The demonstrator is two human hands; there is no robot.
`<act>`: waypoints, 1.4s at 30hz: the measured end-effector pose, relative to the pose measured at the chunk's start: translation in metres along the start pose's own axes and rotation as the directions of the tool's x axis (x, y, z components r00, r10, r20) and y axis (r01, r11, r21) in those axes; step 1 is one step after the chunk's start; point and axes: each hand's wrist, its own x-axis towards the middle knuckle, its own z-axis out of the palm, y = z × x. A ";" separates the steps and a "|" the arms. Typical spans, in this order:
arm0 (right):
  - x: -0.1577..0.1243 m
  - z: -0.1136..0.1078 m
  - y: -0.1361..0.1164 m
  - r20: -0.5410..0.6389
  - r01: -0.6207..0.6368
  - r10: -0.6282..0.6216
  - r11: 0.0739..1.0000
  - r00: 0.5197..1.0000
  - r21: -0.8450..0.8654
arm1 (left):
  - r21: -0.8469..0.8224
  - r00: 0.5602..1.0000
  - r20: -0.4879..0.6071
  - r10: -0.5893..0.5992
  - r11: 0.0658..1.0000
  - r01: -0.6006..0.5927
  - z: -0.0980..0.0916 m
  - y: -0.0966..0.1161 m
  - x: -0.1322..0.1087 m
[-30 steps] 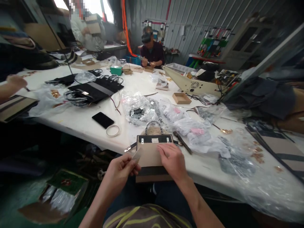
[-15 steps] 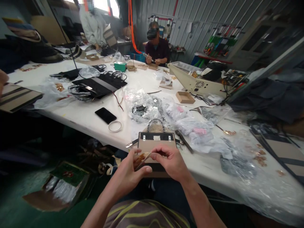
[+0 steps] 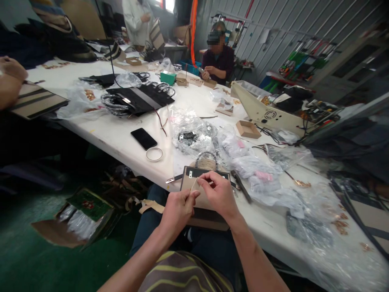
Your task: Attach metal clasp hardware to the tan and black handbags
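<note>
A thin pale strip (image 3: 193, 185) runs between my two hands. My left hand (image 3: 178, 207) is closed, thumb and fingers pinching its lower end. The fingertips of my right hand (image 3: 219, 195) pinch the upper end. Beneath them a tan and black handbag (image 3: 203, 201) leans from my lap against the table edge, its twisted handle (image 3: 206, 154) pointing away from me. A metal tab (image 3: 170, 180) on a black strap sticks out at the bag's left. One white-framed slot (image 3: 190, 174) shows on the dark top band; my right hand covers part of that band.
On the white table (image 3: 121, 140) lie a phone (image 3: 144, 138), a roll of tape (image 3: 154, 154), plastic bags (image 3: 194, 134), a dark flat bar (image 3: 241, 186) and a cardboard tray (image 3: 248, 129). Black bags (image 3: 146, 99) lie farther back. Co-workers sit across and at the left.
My left hand was spread with brownish bits at its palm; now it has closed on the strip. My right hand has moved up over the bag's top band. The view has shifted left.
</note>
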 end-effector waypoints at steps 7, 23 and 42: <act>0.044 0.028 0.034 0.055 0.107 -0.097 0.968 0.994 -0.229 | -0.323 0.975 0.124 -0.185 0.921 0.216 0.014 -0.012 0.036; 0.052 0.040 0.036 0.091 0.074 -0.041 0.914 0.995 -0.398 | -0.381 0.938 0.212 -0.275 0.860 0.338 0.016 -0.012 0.044; 0.048 0.025 0.039 0.308 0.315 -0.201 0.866 0.930 -0.388 | -0.377 0.901 0.253 -0.352 0.822 0.427 0.006 -0.005 0.044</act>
